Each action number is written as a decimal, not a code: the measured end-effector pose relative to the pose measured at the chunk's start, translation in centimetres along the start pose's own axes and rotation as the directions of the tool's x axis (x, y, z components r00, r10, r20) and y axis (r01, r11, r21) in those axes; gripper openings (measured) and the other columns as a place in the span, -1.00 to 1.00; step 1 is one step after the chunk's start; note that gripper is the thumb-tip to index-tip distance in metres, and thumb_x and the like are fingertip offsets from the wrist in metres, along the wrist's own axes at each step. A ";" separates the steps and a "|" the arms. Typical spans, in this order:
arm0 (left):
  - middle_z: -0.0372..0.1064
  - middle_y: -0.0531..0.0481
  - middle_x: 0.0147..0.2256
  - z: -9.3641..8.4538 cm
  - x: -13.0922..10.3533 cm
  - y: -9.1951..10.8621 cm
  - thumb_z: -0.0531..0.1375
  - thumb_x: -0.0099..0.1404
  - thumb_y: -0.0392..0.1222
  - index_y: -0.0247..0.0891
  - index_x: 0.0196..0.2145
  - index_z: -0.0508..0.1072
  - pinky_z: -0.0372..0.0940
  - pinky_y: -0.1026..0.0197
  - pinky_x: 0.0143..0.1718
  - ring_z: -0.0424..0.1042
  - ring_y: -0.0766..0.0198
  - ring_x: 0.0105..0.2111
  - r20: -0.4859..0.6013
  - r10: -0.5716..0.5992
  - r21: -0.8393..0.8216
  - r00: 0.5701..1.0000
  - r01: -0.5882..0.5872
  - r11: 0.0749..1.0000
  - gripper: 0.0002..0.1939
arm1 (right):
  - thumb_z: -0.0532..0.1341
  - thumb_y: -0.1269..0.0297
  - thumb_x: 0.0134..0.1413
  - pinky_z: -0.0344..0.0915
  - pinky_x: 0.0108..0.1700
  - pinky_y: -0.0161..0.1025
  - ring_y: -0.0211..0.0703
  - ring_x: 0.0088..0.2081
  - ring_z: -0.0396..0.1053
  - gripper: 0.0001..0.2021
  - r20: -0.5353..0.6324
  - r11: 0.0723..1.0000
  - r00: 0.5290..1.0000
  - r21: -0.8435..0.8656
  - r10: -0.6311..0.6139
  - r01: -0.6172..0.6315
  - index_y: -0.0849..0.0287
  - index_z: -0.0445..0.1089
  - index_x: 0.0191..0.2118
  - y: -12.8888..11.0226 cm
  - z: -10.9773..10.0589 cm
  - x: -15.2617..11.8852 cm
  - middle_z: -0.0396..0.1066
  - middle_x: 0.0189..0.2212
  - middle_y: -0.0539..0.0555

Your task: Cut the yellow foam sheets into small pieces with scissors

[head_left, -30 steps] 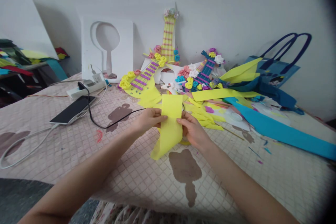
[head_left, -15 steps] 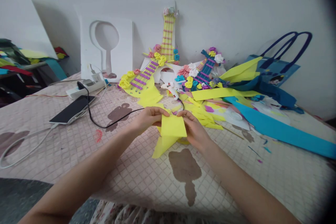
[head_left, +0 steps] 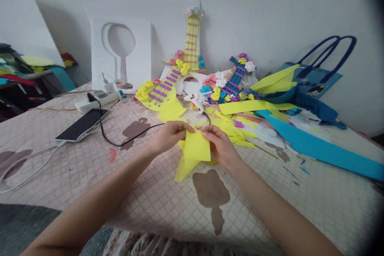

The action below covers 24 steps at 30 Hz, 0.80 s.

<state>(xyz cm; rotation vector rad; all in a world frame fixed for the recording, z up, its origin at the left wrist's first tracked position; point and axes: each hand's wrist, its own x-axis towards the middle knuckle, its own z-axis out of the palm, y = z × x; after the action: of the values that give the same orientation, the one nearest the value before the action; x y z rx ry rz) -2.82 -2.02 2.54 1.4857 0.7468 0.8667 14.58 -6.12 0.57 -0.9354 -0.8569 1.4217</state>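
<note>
Between my hands is a square-ended piece of yellow crepe paper (head_left: 196,148), held up by its top edge. My left hand (head_left: 171,135) pinches its upper left corner with thumb and finger. At the upper right corner, my right hand (head_left: 220,142) pinches the same paper, its other fingers curled behind and partly hidden. More yellow paper (head_left: 183,170) hangs or lies below and behind the held piece. Just beyond my hands a white glue gun (head_left: 195,102) lies on the table, with its black cord running left behind my left hand.
Paper-flower guitars (head_left: 192,42) lean at the back beside a white foam board (head_left: 136,68) with a cut-out. A phone (head_left: 81,125) and power strip (head_left: 99,100) lie left. Yellow scraps (head_left: 237,134), a blue paper strip (head_left: 318,146) and a blue bag (head_left: 327,78) are right.
The held yellow paper's lower edge has dropped slightly and shifted a little left. My right fingers have moved slightly over its upper right corner. Both hands keep their pinch.
</note>
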 end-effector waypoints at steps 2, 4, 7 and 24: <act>0.45 -0.04 -0.37 0.0 0.0 0.0 0.16 0.10 -0.26 -0.33 -0.28 0.45 0.32 0.23 -0.28 0.43 0.32 -0.40 -0.005 -0.033 -0.049 0.999 0.033 0.998 -0.81 | 0.33 0.33 -0.22 0.18 -0.41 -0.36 -0.31 -0.46 0.26 -0.83 -0.004 0.995 0.998 -0.076 -0.064 0.063 0.11 0.34 -0.41 0.1 -0.1 -0.1 0.31 -0.50 -0.09; 0.45 -0.06 -0.32 0.0 0.0 -0.1 0.14 0.16 -0.19 -0.29 -0.15 0.40 0.33 0.18 -0.27 0.45 0.28 -0.38 -0.017 -0.098 -0.146 0.995 0.095 0.985 -0.72 | 0.30 0.31 -0.17 0.17 -0.40 -0.36 -0.30 -0.44 0.25 -0.84 -0.007 0.979 0.991 -0.156 -0.135 0.133 0.10 0.32 -0.39 0.1 -0.1 -0.2 0.30 -0.47 -0.08; 0.46 -0.14 -0.29 0.2 -0.1 -0.1 0.09 0.21 0.00 -0.31 -0.11 0.37 0.33 0.15 -0.29 0.46 0.21 -0.35 0.022 -0.200 -0.251 0.980 0.199 0.947 -0.62 | 0.27 0.28 -0.10 0.19 -0.39 -0.34 -0.27 -0.42 0.26 -0.84 0.025 0.944 0.976 -0.249 -0.217 0.216 0.08 0.29 -0.35 -0.2 0.0 -0.5 0.30 -0.43 -0.06; 0.45 -0.07 -0.42 1.5 -1.2 0.5 0.14 0.18 -0.04 -0.35 -0.33 0.49 0.22 0.33 -0.46 0.36 0.30 -0.46 -0.079 0.193 0.324 0.978 -0.158 0.933 -0.70 | 0.31 0.16 -0.14 0.24 -0.39 -0.29 -0.22 -0.41 0.28 -0.76 0.068 0.959 0.987 -0.235 -0.147 0.159 0.05 0.35 -0.28 -0.9 0.4 -0.9 0.34 -0.41 -0.02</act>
<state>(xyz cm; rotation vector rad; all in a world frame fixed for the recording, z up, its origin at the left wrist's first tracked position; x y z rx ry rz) -2.15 -3.89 2.88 1.8234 0.8742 1.0042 14.63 -6.93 1.59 -0.9937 -1.1331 1.2299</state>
